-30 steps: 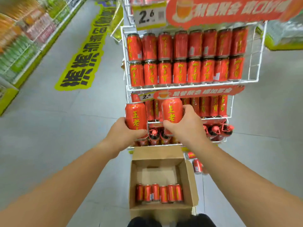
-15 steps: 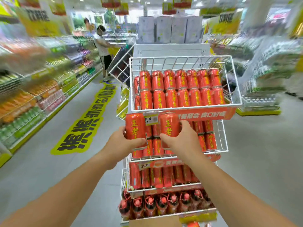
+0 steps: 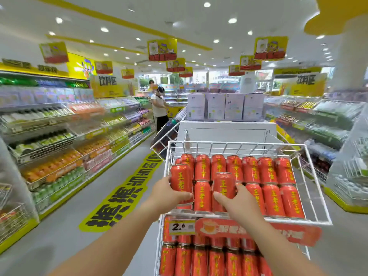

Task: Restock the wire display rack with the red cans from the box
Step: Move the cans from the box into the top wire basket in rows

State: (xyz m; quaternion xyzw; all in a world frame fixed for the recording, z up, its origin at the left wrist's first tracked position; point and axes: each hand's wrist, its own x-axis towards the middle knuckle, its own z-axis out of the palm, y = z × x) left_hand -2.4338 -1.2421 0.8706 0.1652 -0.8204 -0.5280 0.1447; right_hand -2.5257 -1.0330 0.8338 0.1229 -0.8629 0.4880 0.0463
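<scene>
The white wire display rack [image 3: 247, 145] stands straight ahead, its top basket holding two rows of upright red cans [image 3: 266, 182]. My left hand [image 3: 166, 194] grips one red can [image 3: 180, 180] at the basket's front left corner. My right hand [image 3: 238, 203] grips a second red can [image 3: 223, 186] just right of it, over the front row. Both cans are upright, inside the basket's front rim. A lower shelf of red cans [image 3: 215, 259] shows beneath. The box is out of view.
A red banner and a 2.6 price tag [image 3: 180, 227] hang on the basket's front. Stocked shelves [image 3: 59, 148] line the left aisle, more shelves [image 3: 318, 124] on the right. A person [image 3: 159, 109] stands far down the aisle. White cartons [image 3: 225, 106] sit behind the rack.
My view has lifted from the box and lower shelves to the top basket. Both hands have raised their cans up into the top basket's front left.
</scene>
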